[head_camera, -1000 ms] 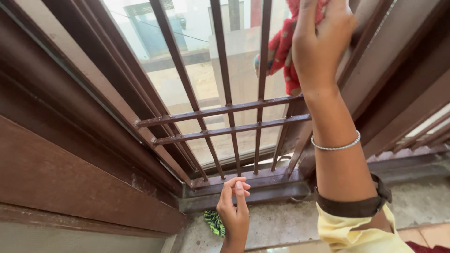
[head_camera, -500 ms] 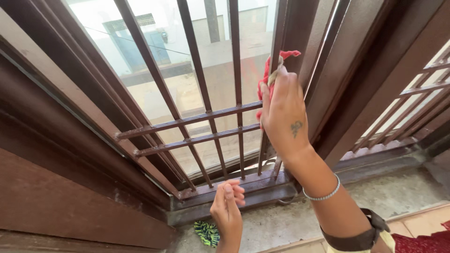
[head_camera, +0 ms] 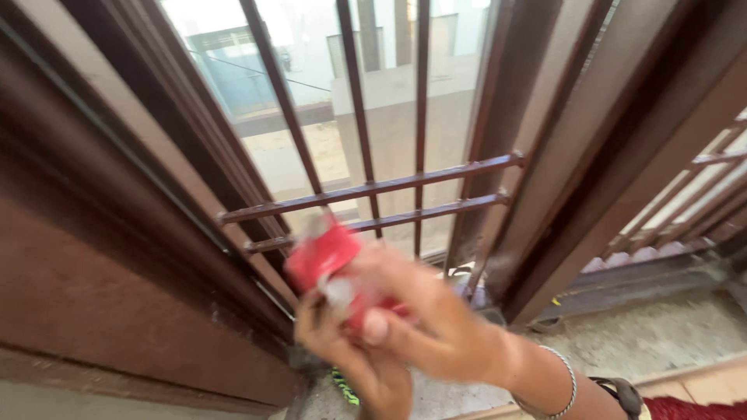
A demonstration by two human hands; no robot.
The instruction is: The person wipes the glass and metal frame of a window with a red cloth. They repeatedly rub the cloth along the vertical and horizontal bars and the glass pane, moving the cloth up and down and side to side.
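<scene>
— While both hands are blurred like that, can you make out what they have?

— Yes. From the head view, the right hand comes in from the lower right and its fingers are closed around a red cloth, bunched up with a pale patch showing in it. The cloth sits low in front of the window grille, just under the two horizontal bars.

— And the left hand?

— The left hand is right beneath the right one, touching it, with its fingers curled up toward the underside of the cloth. Whether those fingers actually grip the cloth I cannot tell; the blur hides it.

— Anything on the wrist?

— A thin silver bangle on the right wrist, and a dark strap further up the arm.

— What lies around them?

— Brown vertical bars cross the grille, with glass behind them and a building outside. A wide brown frame post stands to the right of the grille. Down on the stone sill, a small green and black striped thing peeks out just below the left hand, partly hidden by it.
</scene>
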